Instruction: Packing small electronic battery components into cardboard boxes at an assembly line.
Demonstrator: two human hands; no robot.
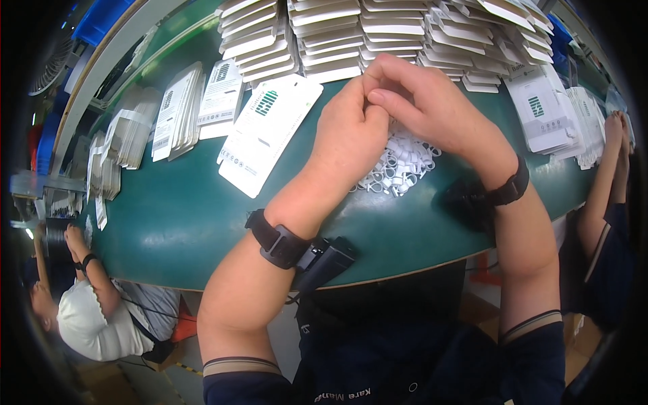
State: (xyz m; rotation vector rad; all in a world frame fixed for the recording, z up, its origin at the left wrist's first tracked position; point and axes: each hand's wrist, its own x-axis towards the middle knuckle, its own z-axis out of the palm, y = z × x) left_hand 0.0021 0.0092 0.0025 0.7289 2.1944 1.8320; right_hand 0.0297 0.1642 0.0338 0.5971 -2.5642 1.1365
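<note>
My left hand (pixel 351 131) and my right hand (pixel 435 101) meet in front of me, above the far side of a pile of small white plastic rings (pixel 403 163). Both are closed, fingertips pressed together; whatever lies between them, if anything, is hidden by the fingers. Just left of my left hand, a flat white printed box (pixel 266 131) with a green battery picture lies tilted on the green tabletop (pixel 175 226). My wrists carry black straps, and a small black device hangs from the left one.
Tall stacks of white flat boxes (pixel 327 37) line the far side. More printed boxes stand in bundles at the left (pixel 177 115) and a stack sits at the right (pixel 536 111). Co-workers sit at both ends, a person in white (pixel 98 317) at left, another person's arm (pixel 601 182) at right.
</note>
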